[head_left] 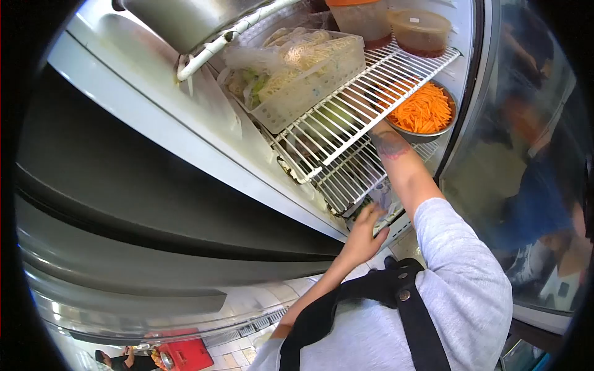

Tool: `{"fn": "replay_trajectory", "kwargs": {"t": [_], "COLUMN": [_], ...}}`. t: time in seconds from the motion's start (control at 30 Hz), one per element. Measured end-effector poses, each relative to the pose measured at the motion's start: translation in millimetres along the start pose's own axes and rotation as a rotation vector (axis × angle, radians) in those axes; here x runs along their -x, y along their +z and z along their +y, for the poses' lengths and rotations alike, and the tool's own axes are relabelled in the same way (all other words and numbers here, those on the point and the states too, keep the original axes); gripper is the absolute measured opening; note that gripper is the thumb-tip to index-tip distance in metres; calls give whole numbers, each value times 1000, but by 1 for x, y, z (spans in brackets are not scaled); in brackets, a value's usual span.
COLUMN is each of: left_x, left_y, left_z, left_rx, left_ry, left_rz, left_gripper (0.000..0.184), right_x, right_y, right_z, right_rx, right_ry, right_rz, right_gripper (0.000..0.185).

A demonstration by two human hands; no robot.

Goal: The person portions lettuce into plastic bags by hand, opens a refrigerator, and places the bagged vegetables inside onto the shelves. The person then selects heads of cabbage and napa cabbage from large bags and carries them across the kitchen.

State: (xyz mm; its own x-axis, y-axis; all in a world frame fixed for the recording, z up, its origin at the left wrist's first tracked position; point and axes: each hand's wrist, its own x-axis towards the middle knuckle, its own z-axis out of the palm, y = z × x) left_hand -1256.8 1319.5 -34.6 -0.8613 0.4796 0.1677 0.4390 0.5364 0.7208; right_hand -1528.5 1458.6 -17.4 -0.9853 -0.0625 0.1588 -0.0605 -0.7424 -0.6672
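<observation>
My left hand (pixel 364 240) is raised in front of the fridge's lower shelf, empty, with its thumb and fingers apart. My right arm reaches in below the upper wire shelf (pixel 346 127), beside a metal bowl of orange shredded carrot (pixel 427 110). The shelf bars largely cover my right hand (pixel 359 99), and its fingers and anything in them cannot be made out. Above it on the shelf stands a perforated plastic basket (pixel 303 93) holding bags of noodles (pixel 315 51) and something green.
Two plastic tubs, one orange-lidded (pixel 365 21) and one clear-lidded (pixel 422 31), stand on the upper shelf. A large metal pot (pixel 185 18) is at upper left. The glass door (pixel 526 154) is at right. Another person (pixel 127 360) is at lower left by a red board (pixel 189 353).
</observation>
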Motion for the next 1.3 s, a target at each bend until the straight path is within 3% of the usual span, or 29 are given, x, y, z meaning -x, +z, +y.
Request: {"fn": "replay_trajectory", "kwargs": {"t": [0.13,0.23,0.33,0.43,0.57,0.67,0.87,1.03,1.13,1.17,1.2,1.23,1.3], "left_x": [36,64,94,99,83,81,98,118,124,125,126,128,129], "left_y": [4,4,11,12,5,3,2,20,39,45,51,59,71], "left_z": [-13,-33,-58,-60,-53,-57,-52,-79,-101,-103,-105,-113,-128], "left_rx": [183,212,227,342,259,259,295,429,468,451,427,391,306], "left_ry": [-136,-117,-228,-466,-205,-161,-187,-312,-307,-308,-314,-254,-134], "left_rz": [-174,-173,-136,-186,-174,-166,-383,-555,-638,-692,-729,-768,-819], "left_gripper": [33,30,29,28,28,28,32,30,29,28,28,28,28], "right_x": [-9,-12,-6,-2,-7,-7,21,164,280,319,351,394,476], "right_y": [-3,-2,9,22,31,37,51,51,17,-1,-30,-45,-81], "right_z": [6,10,19,27,31,31,23,31,65,78,93,92,97], "right_rx": [108,240,521,800,1031,1130,1242,1221,1235,1222,1249,1304,1326], "right_ry": [-21,-65,-171,-266,-310,-338,-510,-778,-622,-473,-455,-356,-37], "right_rz": [46,96,173,220,241,249,253,196,182,157,97,115,174], "right_gripper": [85,85,84,84,84,84,83,83,78,74,65,45,30]}}
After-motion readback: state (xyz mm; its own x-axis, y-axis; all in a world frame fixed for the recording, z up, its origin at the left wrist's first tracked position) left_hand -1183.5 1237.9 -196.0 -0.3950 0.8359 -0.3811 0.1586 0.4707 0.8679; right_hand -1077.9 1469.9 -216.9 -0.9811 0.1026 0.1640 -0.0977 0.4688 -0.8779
